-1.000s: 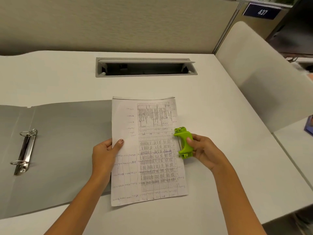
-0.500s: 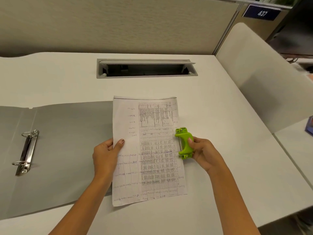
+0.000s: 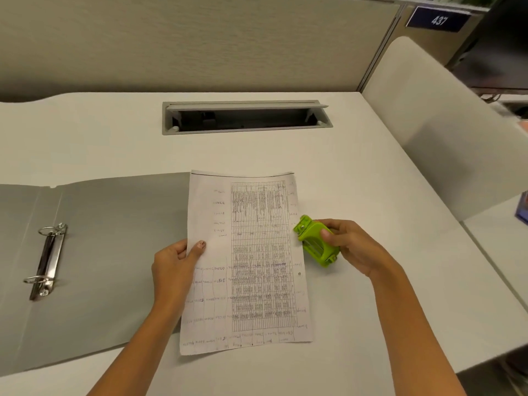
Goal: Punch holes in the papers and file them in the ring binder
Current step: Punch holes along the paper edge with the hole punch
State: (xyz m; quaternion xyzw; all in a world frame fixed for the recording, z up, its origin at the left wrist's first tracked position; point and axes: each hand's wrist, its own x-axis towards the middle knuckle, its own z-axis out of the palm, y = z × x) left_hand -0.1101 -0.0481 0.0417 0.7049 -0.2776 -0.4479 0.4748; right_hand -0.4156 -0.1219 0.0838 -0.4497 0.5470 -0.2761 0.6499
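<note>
The right hand [image 3: 354, 247] holds the green punch [image 3: 315, 241], fingers curled round its body and thumb on top. The punch is tilted and sits just beside the right edge of the paper [image 3: 245, 261]. I cannot tell whether it touches the sheet. The left hand [image 3: 174, 261] pinches the paper's left edge, thumb on top. The sheet lies flat, its left strip over the cover of the open binder [image 3: 114, 238] and the rest on the counter [image 3: 371, 181]. A small dark dot near the right margin may be a punched hole.

The paper looks thin, light and floppy. It should be lifted by an edge or supported from beneath, and kept away from any pull at the holes, where it would probably tear. The punch seems small, rigid and light enough for one hand. The rings [image 3: 47, 261] sit well to the left and look closed, so they likely need opening before filing.
</note>
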